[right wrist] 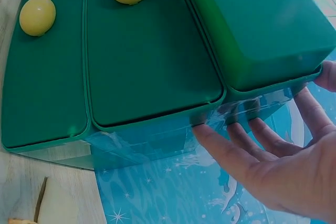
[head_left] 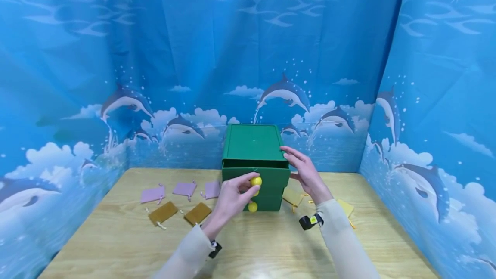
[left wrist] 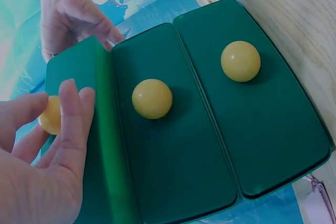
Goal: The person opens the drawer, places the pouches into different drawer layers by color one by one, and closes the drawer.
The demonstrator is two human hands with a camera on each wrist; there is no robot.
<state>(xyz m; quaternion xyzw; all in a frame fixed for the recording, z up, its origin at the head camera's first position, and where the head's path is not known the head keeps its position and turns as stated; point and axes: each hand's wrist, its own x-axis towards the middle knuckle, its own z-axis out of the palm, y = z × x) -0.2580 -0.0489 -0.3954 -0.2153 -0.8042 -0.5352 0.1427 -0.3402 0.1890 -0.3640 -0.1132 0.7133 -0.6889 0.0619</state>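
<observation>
A green chest of three stacked drawers (head_left: 253, 141) stands at the middle of the table, a round yellow knob on each drawer front. Its top drawer (right wrist: 283, 30) juts out, with a dark gap under the chest's top edge. My left hand (head_left: 230, 197) pinches the top drawer's knob (left wrist: 51, 115) between thumb and fingers. Below it, the middle knob (left wrist: 152, 99) and the bottom knob (left wrist: 240, 61) are untouched. On the chest's right side rests my right hand (head_left: 306, 171), fingers extended along the side wall. What lies inside the drawer is hidden.
Left of the chest lie three purple drawstring pouches (head_left: 184, 188) and two brown ones (head_left: 163, 213). Yellow pouches (head_left: 345, 207) lie on the right, partly behind my right arm. A blue dolphin-print curtain (head_left: 217, 55) encloses the back and sides of the wooden table (head_left: 116, 244).
</observation>
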